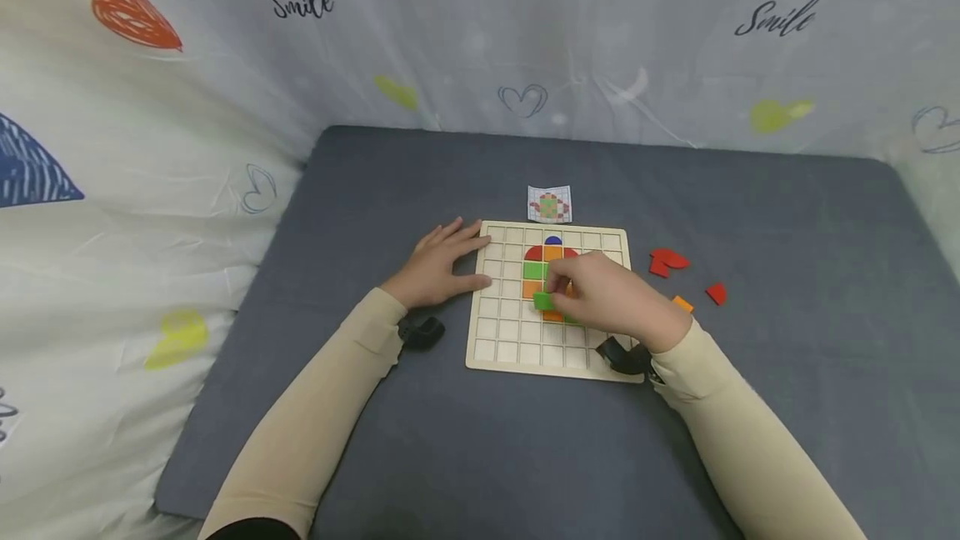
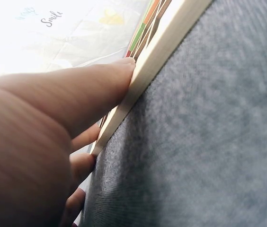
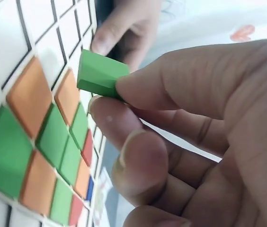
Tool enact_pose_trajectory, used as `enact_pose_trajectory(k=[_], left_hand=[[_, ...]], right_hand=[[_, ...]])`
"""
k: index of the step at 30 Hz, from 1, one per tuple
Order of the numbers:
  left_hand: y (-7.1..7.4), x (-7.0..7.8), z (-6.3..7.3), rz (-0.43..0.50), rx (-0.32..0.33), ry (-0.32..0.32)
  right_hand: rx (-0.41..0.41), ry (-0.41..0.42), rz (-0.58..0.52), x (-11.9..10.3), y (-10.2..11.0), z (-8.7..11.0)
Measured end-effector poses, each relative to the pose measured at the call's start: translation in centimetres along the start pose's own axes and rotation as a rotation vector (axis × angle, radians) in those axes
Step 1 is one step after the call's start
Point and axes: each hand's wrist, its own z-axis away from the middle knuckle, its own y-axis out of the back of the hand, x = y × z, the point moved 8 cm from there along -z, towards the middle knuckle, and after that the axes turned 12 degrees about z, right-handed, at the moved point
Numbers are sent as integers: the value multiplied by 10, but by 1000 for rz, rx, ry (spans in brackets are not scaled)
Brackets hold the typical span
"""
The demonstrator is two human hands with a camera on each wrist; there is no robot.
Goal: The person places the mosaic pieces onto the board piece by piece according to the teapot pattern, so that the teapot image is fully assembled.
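A square wooden grid board (image 1: pixel 506 330) lies on the grey table, its middle cells filled with orange, green, red and blue tiles. Between thumb and fingertips my right hand (image 1: pixel 607 297) pinches a green square tile (image 3: pixel 102 73), tilted just above the board's surface. In the right wrist view, orange tiles (image 3: pixel 30 97) and green tiles sit in cells beneath it. My left hand (image 1: pixel 435 269) rests at the board's left edge, fingers spread and straight. Its thumb (image 2: pixel 100 87) touches the board's rim in the left wrist view.
A small printed pattern card (image 1: pixel 549 205) lies beyond the board's far edge. To the right are loose red pieces (image 1: pixel 663 261), another red piece (image 1: pixel 716 294) and an orange piece (image 1: pixel 682 303) partly behind the right wrist. A white printed curtain (image 1: pixel 480 48) hangs behind the table.
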Motion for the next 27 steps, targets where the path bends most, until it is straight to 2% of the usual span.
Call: enact_pose_trajectory(k=[4, 9, 21, 27], left_hand=[[2, 1, 1, 3, 2, -1], [4, 0, 2, 6, 13, 2], [1, 1, 1, 18, 0, -9], [1, 0, 0, 19, 4, -9]], right_hand=[[-7, 24, -29, -5, -7, -5], [22, 73, -35, -8, -13, -9], [21, 62, -73, -9, -21, -9], [1, 50, -59, -7, -25, -10]])
